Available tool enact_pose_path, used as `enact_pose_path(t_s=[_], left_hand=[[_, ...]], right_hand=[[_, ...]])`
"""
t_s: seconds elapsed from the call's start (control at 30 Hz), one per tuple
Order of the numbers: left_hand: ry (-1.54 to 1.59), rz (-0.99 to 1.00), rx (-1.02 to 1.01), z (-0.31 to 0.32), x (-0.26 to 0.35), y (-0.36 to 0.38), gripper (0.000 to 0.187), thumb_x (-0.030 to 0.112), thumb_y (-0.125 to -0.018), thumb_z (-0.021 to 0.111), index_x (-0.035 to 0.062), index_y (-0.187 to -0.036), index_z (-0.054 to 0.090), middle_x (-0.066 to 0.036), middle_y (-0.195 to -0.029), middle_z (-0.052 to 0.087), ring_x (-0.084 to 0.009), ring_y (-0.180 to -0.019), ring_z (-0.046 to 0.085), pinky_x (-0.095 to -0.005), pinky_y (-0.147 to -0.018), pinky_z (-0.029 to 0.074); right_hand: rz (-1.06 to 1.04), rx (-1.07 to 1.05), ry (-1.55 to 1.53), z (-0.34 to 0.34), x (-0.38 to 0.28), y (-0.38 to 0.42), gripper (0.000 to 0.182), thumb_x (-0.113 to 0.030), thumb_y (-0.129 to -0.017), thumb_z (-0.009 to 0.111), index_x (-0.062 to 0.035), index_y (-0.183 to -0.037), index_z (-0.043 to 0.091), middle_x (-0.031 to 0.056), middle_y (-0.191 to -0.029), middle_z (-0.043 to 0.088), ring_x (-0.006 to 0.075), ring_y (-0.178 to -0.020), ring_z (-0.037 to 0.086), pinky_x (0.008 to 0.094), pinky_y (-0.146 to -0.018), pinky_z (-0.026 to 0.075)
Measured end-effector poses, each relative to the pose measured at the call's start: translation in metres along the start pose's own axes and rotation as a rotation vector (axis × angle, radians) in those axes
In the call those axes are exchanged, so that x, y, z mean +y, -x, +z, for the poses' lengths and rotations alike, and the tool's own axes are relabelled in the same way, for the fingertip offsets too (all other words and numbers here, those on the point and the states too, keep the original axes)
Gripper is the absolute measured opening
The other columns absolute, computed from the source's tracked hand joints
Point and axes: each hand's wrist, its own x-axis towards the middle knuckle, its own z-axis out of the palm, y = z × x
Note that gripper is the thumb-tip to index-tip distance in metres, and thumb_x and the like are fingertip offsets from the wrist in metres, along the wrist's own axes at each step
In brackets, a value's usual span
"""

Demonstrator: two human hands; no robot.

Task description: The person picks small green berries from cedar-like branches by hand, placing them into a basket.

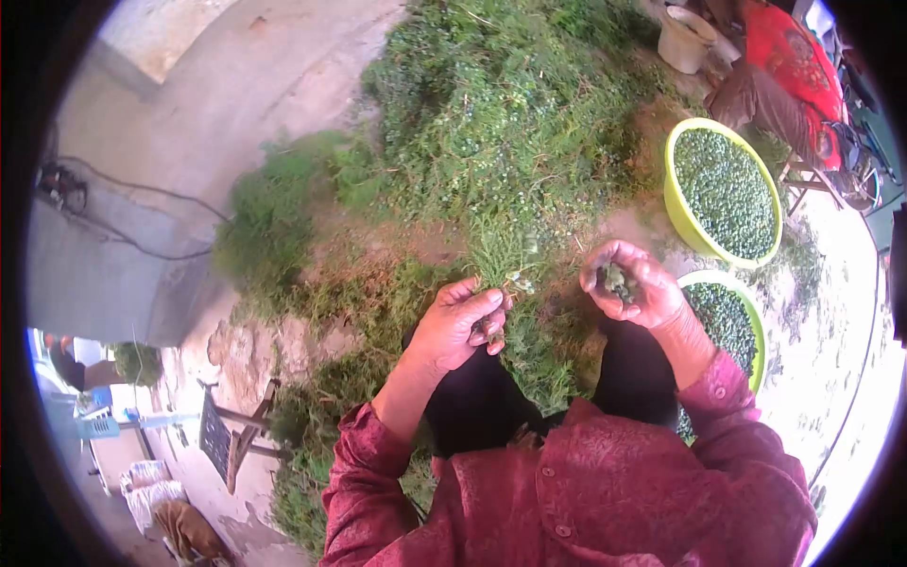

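Observation:
My left hand (460, 323) pinches a small green sprig (499, 253) between thumb and fingers, its feathery top pointing away from me. To the right, my right hand (635, 286) is cupped with curled fingers around several small green pods (616, 282). The two hands are apart, above my knees. Beyond them lies a large heap of green branches (491, 113) dotted with small pale-green pods. Beside my right forearm is a yellow-green basin (761, 364) of the same small green pods, partly hidden by my sleeve.
A second yellow-rimmed basin (674, 194) full of green pods stands at the right. Past it sits a person in red (789, 66), near a pale bucket (687, 40). A small wooden stool (236, 435) stands at lower left. A dark cable (142, 189) crosses the left side.

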Motion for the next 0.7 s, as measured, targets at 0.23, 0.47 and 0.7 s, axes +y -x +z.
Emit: enact_pose_path(t_s=[0.23, 0.47, 0.7], left_hand=[[-0.007, 0.106, -0.067, 0.012, -0.032, 0.072, 0.014, 0.011, -0.087, 0.05, -0.0005, -0.081, 0.053, -0.002, -0.056, 0.045, -0.008, -0.043, 0.037, -0.0275, -0.043, 0.041], [-0.093, 0.179, -0.055, 0.032, -0.043, 0.108, 0.012, 0.01, -0.085, 0.051, -0.0006, -0.082, 0.055, -0.001, -0.055, 0.045, -0.0071, -0.044, 0.039, -0.0247, -0.041, 0.04], [-0.178, 0.144, -0.092, 0.033, -0.044, 0.12, 0.011, 0.01, -0.084, 0.052, -0.0001, -0.083, 0.056, 0.0, -0.054, 0.045, -0.0068, -0.044, 0.039, -0.0241, -0.041, 0.04]], right_hand=[[-0.041, 0.189, 0.073, 0.034, 0.033, 0.038, 0.019, -0.017, -0.084, 0.06, -0.0005, -0.092, 0.054, 0.0056, -0.076, 0.055, 0.0051, -0.048, 0.04, 0.0158, -0.037, 0.027], [0.066, 0.144, 0.345, 0.061, 0.037, 0.041, 0.041, -0.022, -0.078, 0.069, 0.0016, -0.107, 0.054, -0.0021, -0.071, 0.052, 0.003, -0.049, 0.038, 0.0163, -0.039, 0.025], [0.188, 0.036, 0.473, 0.085, 0.051, 0.049, 0.046, -0.02, -0.073, 0.074, -0.0076, -0.111, 0.051, -0.0047, -0.071, 0.057, 0.0005, -0.049, 0.038, 0.0157, -0.042, 0.026]])
